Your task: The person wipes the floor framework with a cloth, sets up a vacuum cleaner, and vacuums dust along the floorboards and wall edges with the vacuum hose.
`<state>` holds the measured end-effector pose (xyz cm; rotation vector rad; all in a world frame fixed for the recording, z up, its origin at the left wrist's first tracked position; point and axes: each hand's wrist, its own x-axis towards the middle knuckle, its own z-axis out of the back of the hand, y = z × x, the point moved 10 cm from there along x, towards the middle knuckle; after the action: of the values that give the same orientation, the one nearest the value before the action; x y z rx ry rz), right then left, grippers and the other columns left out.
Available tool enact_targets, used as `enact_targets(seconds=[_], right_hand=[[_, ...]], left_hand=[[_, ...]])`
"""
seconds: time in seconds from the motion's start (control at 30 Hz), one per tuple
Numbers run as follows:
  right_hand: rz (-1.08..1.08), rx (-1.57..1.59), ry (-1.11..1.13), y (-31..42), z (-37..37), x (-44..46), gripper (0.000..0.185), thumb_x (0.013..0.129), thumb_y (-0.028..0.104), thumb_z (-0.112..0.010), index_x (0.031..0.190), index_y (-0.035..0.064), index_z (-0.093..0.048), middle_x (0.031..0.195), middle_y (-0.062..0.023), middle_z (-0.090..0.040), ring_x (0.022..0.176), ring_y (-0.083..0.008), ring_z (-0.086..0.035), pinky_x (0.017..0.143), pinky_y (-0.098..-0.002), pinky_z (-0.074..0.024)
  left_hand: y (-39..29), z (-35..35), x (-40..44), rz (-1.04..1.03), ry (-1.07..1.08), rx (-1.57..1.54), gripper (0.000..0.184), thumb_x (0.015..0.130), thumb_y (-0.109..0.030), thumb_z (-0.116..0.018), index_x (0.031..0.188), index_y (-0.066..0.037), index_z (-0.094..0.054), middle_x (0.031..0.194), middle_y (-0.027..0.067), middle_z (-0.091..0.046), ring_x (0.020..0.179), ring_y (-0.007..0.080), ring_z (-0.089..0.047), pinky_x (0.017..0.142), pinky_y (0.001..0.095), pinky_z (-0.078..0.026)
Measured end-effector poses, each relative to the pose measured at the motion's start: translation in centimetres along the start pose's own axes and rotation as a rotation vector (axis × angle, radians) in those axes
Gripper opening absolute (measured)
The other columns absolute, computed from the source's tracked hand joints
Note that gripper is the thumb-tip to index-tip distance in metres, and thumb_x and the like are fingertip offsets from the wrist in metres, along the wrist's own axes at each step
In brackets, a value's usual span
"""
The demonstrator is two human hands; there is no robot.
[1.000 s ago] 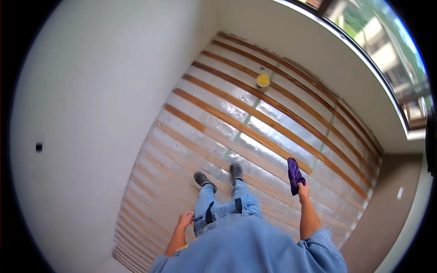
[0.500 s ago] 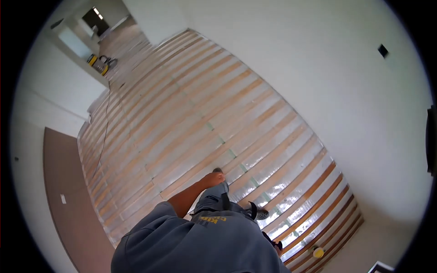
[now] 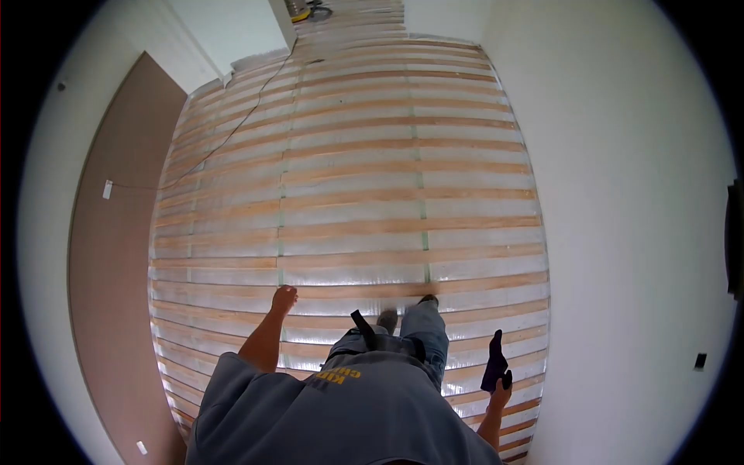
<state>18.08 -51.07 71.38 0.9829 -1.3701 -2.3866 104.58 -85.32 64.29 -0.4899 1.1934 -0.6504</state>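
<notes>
"Turning round has changed nearly everything in view, hasn't it?"

"Yes. A second ago the person faced the window and a yellow-topped bucket. Now neither shows, and the slatted floor (image 3: 353,170) stretches ahead, with a dark-and-yellow thing (image 3: 298,14) partly in sight beyond its far edge."

"And the purple item (image 3: 493,368)?"

"In the right hand (image 3: 500,397), which is clamped on its lower end, as it was a second ago. It looks nearly black now, held up over the floor near the right edge, beside the white wall (image 3: 620,232). It seems to be soft cloth; what exactly, I can't tell."

"Half a second ago that hand was hard to see."

"Down low and mostly hidden, yes. Now it's out to the side."

"What about the left hand (image 3: 285,299)?"

"It has swung out from in front of the leg and hangs over the floor, towards the left edge. Its fingers look loosely curled, with nothing showing in them; whether the tips meet, I can't tell."

"So what does the turn amount to?"

"I'd judge it's carrying on foot: the item goes along in one hand. The cord (image 3: 252,112), over by the floor's far left corner, lies well apart from both."
</notes>
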Motion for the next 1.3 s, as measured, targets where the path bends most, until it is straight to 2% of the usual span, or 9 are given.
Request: enact_targets(seconds=[0.1,0.13,0.37,0.63,0.7,0.83,1.0,1.1,1.3], right_hand=[[-0.185,-0.016,0.073,5.2,-7.1,4.9,0.055,0.101,0.016,-0.069,0.154,0.0094,-0.057,0.131,-0.0131,-0.068,0.114,-0.0274,-0.067,0.083,-0.0402,-0.0614],[-0.158,-0.034,0.123,7.1,-9.7,7.0,0.056,0.099,0.015,-0.070,0.154,0.0092,-0.057,0.131,-0.0137,-0.067,0.113,-0.0283,-0.068,0.083,-0.0414,-0.0617],[0.022,-0.423,0.266,18.8,-29.2,23.2,0.051,0.088,0.019,-0.075,0.136,0.0019,-0.070,0.118,-0.0143,-0.077,0.109,-0.0266,-0.072,0.098,-0.0393,-0.0545],[0.393,-0.929,0.575,42.7,-56.0,35.9,0.053,0.088,0.026,-0.078,0.137,0.0059,-0.069,0.122,-0.0217,-0.076,0.116,-0.0384,-0.072,0.101,-0.0456,-0.0542],[0.429,-0.798,0.623,48.2,-62.5,39.7,0.055,0.089,0.021,-0.077,0.141,0.0067,-0.066,0.126,-0.0205,-0.075,0.117,-0.0382,-0.071,0.102,-0.0457,-0.0539],[0.493,-0.808,0.547,56.9,-73.8,45.8,0.054,0.095,0.018,-0.073,0.145,0.0022,-0.062,0.133,-0.0197,-0.072,0.120,-0.0348,-0.069,0.104,-0.0426,-0.0528],[0.421,-0.644,0.536,60.9,-85.3,48.6,0.059,0.096,0.016,-0.072,0.151,0.0031,-0.058,0.138,-0.0186,-0.070,0.125,-0.0307,-0.067,0.106,-0.0388,-0.0506],[0.327,-0.730,0.437,63.6,-89.9,47.6,0.057,0.095,0.020,-0.074,0.148,0.0030,-0.061,0.132,-0.0199,-0.072,0.120,-0.0318,-0.069,0.104,-0.0393,-0.0515],[0.243,-0.709,0.438,71.2,-101.3,43.3,0.050,0.095,0.022,-0.072,0.141,0.0021,-0.066,0.124,-0.0210,-0.075,0.116,-0.0351,-0.072,0.101,-0.0418,-0.0534]], left_hand=[[1.3,-6.2,-0.5,0.021,0.076,-0.137,0.023,0.103,-0.024,-0.062,0.111,-0.003,-0.066,0.089,0.0107,-0.072,0.074,0.0199,-0.069,0.063,0.0342,-0.057],[3.4,-8.8,1.3,-0.074,0.232,0.146,0.024,0.102,-0.025,-0.064,0.113,-0.003,-0.068,0.091,0.0107,-0.073,0.077,0.0208,-0.070,0.065,0.0346,-0.058],[0.0,-15.4,-1.7,0.575,0.218,0.118,0.039,0.101,-0.042,-0.069,0.116,-0.006,-0.072,0.103,0.0101,-0.075,0.088,0.0256,-0.072,0.077,0.0440,-0.060],[-24.2,-6.4,11.8,0.033,-0.410,-0.418,0.035,0.108,-0.033,-0.056,0.120,-0.001,-0.066,0.096,0.0096,-0.074,0.081,0.0183,-0.071,0.070,0.0336,-0.058],[-31.0,-6.2,13.9,0.008,-0.394,-0.434,0.034,0.106,-0.030,-0.060,0.120,0.000,-0.066,0.096,0.0088,-0.074,0.081,0.0179,-0.070,0.070,0.0330,-0.057],[-30.5,-8.7,25.7,-0.089,-0.088,-0.315,0.028,0.104,-0.027,-0.060,0.114,-0.001,-0.067,0.092,0.0080,-0.073,0.078,0.0172,-0.071,0.066,0.0326,-0.056],[-27.8,-7.1,35.3,0.633,-0.138,-0.302,0.035,0.101,-0.033,-0.064,0.109,0.001,-0.070,0.096,0.0172,-0.076,0.076,0.0279,-0.074,0.063,0.0426,-0.060],[-34.3,-3.7,41.2,0.714,-0.136,-0.310,0.038,0.101,-0.034,-0.065,0.115,0.001,-0.068,0.099,0.0181,-0.075,0.078,0.0283,-0.073,0.064,0.0430,-0.059],[-60.8,9.4,65.2,0.163,-0.092,-0.343,0.025,0.101,-0.029,-0.059,0.107,-0.006,-0.067,0.091,0.0080,-0.074,0.074,0.0190,-0.071,0.063,0.0348,-0.058]])
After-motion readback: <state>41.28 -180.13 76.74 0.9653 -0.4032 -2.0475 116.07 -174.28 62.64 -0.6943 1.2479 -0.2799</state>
